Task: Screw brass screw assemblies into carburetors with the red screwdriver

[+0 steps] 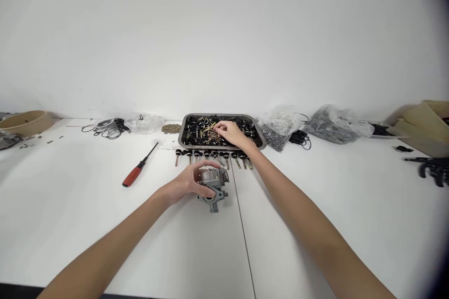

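Note:
My left hand (196, 180) is wrapped round a grey metal carburetor-like part (214, 186), thumb at its near face and fingers over its top. Farther back, my right hand (229, 132) reaches into a metal tray (224, 148) heaped with black and brass-coloured pieces (199, 131). Its fingertips are pinched together at the pieces; whatever they hold is too small to make out. A row of screws with black heads (206, 155) lies along the tray's near edge, just beyond the grey part.
A red-handled screwdriver (132, 176) lies at left. Behind it are black rings (111, 127) and a small brass pile (171, 128). Plastic bags of parts (328, 125) stand at right, near a beige box (421, 128) and black levers (433, 166). A beige round container (30, 123) is far left.

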Available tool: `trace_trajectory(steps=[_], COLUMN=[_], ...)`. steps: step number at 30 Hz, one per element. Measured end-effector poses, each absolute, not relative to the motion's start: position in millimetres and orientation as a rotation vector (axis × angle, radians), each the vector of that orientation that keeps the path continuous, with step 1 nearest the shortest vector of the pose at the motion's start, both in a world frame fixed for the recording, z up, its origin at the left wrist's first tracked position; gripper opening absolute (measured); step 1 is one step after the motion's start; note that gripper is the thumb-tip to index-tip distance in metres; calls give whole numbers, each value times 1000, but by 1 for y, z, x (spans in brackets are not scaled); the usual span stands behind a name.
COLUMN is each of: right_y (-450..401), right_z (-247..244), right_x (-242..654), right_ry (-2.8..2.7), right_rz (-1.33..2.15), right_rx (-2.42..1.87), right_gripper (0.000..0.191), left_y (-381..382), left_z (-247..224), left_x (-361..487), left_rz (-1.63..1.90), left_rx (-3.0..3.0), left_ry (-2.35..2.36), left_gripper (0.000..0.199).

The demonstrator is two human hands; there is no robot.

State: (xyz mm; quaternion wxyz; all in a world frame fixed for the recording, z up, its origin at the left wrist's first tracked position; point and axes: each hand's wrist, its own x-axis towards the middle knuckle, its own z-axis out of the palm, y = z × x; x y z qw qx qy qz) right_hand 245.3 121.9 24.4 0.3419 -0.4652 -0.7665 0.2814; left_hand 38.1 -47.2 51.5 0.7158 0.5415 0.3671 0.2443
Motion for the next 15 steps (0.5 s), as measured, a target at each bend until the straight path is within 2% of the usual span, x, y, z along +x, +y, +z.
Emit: trace_trajectory(steps=[6, 15], right_y=[124, 125], right_z=[22, 20], right_x=[246, 246], right_ry=[-2009, -2050], right_rz=[714, 702], right_rx=[-1222, -1252], right_gripper=[14, 16], left_y=[-55, -61], left_z=[60, 45], left_x=[46, 53], left_rz=[493, 550], left_rx=[1404, 1660], left_ry=[901, 982], left_gripper=[56, 42])
